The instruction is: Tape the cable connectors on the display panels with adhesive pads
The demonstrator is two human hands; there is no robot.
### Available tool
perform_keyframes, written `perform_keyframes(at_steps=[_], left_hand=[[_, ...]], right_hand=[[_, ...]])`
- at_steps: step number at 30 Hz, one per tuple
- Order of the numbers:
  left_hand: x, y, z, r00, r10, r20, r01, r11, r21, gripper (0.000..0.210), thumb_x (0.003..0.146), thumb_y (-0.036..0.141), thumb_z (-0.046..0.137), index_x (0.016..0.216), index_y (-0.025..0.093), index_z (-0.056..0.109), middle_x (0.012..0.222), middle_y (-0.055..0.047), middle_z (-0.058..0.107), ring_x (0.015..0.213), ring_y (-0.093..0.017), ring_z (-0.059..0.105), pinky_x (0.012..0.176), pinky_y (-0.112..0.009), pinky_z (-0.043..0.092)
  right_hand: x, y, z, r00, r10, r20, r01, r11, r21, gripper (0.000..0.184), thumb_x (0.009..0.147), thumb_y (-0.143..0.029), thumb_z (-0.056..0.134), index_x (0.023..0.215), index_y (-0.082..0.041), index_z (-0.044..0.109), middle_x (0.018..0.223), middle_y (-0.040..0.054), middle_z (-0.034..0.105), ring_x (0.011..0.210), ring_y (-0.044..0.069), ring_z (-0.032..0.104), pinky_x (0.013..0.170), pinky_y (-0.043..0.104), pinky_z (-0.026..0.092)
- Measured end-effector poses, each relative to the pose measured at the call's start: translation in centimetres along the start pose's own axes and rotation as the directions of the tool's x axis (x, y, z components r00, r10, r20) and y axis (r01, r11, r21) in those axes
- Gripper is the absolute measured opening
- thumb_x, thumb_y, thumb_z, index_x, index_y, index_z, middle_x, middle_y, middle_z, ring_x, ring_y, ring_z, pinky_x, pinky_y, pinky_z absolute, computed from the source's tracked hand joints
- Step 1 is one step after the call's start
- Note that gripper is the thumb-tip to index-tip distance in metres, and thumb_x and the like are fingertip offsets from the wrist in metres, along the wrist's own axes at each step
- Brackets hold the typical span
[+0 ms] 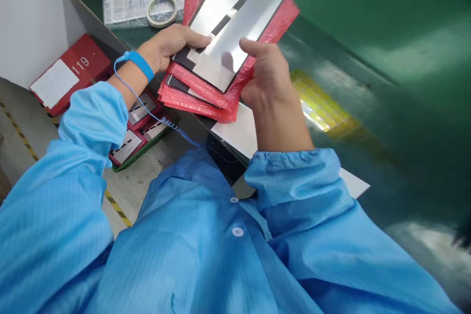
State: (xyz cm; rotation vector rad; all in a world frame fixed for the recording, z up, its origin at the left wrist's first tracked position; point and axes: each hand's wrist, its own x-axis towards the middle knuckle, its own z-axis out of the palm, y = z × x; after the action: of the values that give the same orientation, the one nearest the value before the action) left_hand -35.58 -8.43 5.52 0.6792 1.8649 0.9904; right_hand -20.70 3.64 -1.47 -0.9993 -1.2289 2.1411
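My two hands hold a fanned stack of flat panels over the edge of the green table. The top panel (250,14) has a silver back, black edges and a dark strip down its middle. Sheets of red bubble wrap (200,87) lie between the panels and stick out around them. My left hand (176,45) grips the left edge, thumb on top. On the right edge is my right hand (268,71), its thumb resting over the top panel and its fingers partly hidden beneath. A blue wrist strap (142,65) with a coiled cord is around my left wrist.
A tape roll (162,24) lies on a clear plastic bag (125,7) at the table's back left. Yellow film (320,103) and a white sheet (237,127) lie on the table. Below left are a red box (91,56) marked 119 and a green crate (142,151) of similar panels.
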Motion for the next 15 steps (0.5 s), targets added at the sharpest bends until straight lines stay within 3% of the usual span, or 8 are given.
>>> perform_keyframes(at_steps=[3, 7, 10, 12, 15], left_hand=[[-2.0, -1.5, -0.1, 0.966, 0.250, 0.071, -0.234, 0.956, -0.178, 0.026, 0.104, 0.003, 0.058, 0.129, 0.009, 0.061, 0.115, -0.002, 0.076, 0.112, -0.016, 0.068, 0.108, -0.036, 0.051], [-5.5, -2.3, -1.0, 0.889, 0.454, 0.061, -0.433, 0.876, -0.210, 0.048, 0.091, -0.001, 0.064, 0.138, 0.009, 0.058, 0.127, -0.003, 0.074, 0.125, -0.023, 0.065, 0.109, -0.039, 0.052], [-8.3, -2.0, -2.4, 0.876, 0.480, 0.051, -0.469, 0.871, -0.148, 0.058, 0.087, 0.000, 0.067, 0.143, 0.008, 0.055, 0.126, -0.005, 0.075, 0.125, -0.027, 0.064, 0.109, -0.046, 0.053], [-10.4, -2.2, -3.7, 0.886, 0.460, 0.058, -0.453, 0.886, -0.095, 0.062, 0.087, 0.002, 0.072, 0.146, 0.006, 0.054, 0.126, -0.007, 0.075, 0.128, -0.030, 0.063, 0.110, -0.048, 0.053], [-13.9, -4.5, -6.2, 0.916, 0.402, 0.000, -0.402, 0.915, -0.025, 0.051, 0.102, 0.016, 0.065, 0.152, 0.012, 0.053, 0.134, -0.007, 0.073, 0.137, -0.033, 0.059, 0.114, -0.050, 0.046]], right_hand=[[-2.7, -2.2, 0.5, 0.992, 0.069, 0.110, -0.069, 0.998, -0.002, 0.019, 0.096, -0.030, 0.061, 0.113, -0.028, 0.070, 0.108, -0.0040, 0.081, 0.102, 0.016, 0.072, 0.110, 0.043, 0.058], [-5.6, -2.5, 1.4, 0.985, -0.014, 0.170, 0.024, 0.998, -0.058, 0.029, 0.081, -0.034, 0.072, 0.109, -0.031, 0.071, 0.113, -0.0026, 0.080, 0.105, 0.022, 0.072, 0.103, 0.045, 0.061], [-7.3, -0.4, 3.0, 0.977, -0.102, 0.189, 0.123, 0.987, -0.100, 0.042, 0.066, -0.044, 0.080, 0.105, -0.032, 0.072, 0.117, 0.0009, 0.079, 0.107, 0.030, 0.073, 0.095, 0.052, 0.064], [-8.3, 1.6, 4.2, 0.974, -0.123, 0.191, 0.140, 0.987, -0.079, 0.046, 0.064, -0.050, 0.081, 0.106, -0.031, 0.074, 0.116, 0.0027, 0.079, 0.107, 0.031, 0.073, 0.095, 0.054, 0.064], [-9.5, 4.7, 5.9, 0.978, -0.140, 0.156, 0.145, 0.989, -0.019, 0.043, 0.068, -0.053, 0.079, 0.103, -0.028, 0.074, 0.108, 0.0046, 0.079, 0.111, 0.033, 0.073, 0.093, 0.054, 0.065]])
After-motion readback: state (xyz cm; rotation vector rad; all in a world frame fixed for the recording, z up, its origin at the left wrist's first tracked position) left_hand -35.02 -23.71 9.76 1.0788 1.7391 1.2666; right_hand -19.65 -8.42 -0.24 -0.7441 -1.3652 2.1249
